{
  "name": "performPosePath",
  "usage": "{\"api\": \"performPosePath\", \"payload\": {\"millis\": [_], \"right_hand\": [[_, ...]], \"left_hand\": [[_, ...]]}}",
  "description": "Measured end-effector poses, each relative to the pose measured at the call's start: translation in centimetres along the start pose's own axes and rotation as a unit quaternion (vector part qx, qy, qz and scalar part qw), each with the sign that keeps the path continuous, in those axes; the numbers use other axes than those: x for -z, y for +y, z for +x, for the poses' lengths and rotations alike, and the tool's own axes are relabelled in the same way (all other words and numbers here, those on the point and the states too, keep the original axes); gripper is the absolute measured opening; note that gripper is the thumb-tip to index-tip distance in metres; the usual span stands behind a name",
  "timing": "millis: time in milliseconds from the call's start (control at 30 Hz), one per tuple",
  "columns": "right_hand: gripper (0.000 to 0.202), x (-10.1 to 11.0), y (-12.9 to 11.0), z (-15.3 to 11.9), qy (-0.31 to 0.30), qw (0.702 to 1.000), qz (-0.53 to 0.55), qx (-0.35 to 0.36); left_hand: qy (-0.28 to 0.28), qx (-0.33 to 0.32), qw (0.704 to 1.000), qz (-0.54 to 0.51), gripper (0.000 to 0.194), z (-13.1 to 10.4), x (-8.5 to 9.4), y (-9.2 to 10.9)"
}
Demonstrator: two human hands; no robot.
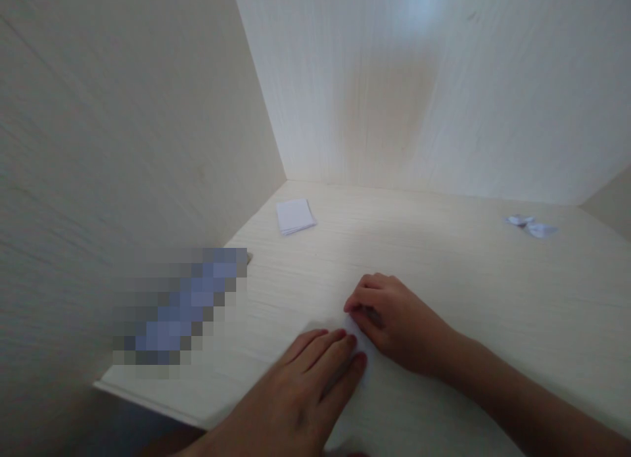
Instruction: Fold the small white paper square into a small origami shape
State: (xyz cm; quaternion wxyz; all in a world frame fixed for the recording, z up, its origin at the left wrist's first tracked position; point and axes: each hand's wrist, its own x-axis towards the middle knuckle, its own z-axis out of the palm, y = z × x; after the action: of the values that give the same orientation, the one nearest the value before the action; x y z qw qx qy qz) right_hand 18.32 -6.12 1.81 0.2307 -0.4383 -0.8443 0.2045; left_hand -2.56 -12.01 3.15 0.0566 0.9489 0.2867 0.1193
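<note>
A small piece of white paper (pixel 363 345) lies on the table in front of me, mostly hidden by my hands. My left hand (pixel 315 378) rests flat over it, fingers stretched out and pressing it to the surface. Just beyond the left fingertips, my right hand (pixel 387 315) has its thumb and fingers pinched together at the paper's far edge. How the paper is folded cannot be made out under the fingers.
A stack of square white paper (pixel 294 216) sits toward the back left. Folded white paper pieces (pixel 531 226) lie at the back right. A pixelated bluish object (pixel 190 306) leans along the left wall. Walls (pixel 394 115) enclose the pale table's back and sides.
</note>
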Motion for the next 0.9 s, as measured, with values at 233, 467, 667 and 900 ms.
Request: {"api": "performPosePath", "payload": {"millis": [233, 467, 667, 900], "right_hand": [[0.013, 0.1, 0.6, -1.0, 0.013, 0.989, -0.078, 0.122], [0.007, 0.5, 0.8, -1.2, 0.003, 1.0, 0.006, 0.005], [0.01, 0.4, 0.9, -1.3, 0.016, 0.998, 0.026, 0.05], [0.014, 0.5, 1.9, -2.5, 0.028, 0.955, -0.177, 0.236]], "left_hand": [[0.005, 0.004, 1.0, -0.012, 0.061, 0.1, 0.1, -0.1], [0.011, 0.008, 1.0, -0.002, 0.059, 0.2, 0.4, 0.1], [0.005, -0.009, 1.0, 0.002, 0.061, 0.1, 0.3, 0.0], [0.026, -0.01, 1.0, 0.002, 0.064, 0.3, 0.3, 0.1]]}}
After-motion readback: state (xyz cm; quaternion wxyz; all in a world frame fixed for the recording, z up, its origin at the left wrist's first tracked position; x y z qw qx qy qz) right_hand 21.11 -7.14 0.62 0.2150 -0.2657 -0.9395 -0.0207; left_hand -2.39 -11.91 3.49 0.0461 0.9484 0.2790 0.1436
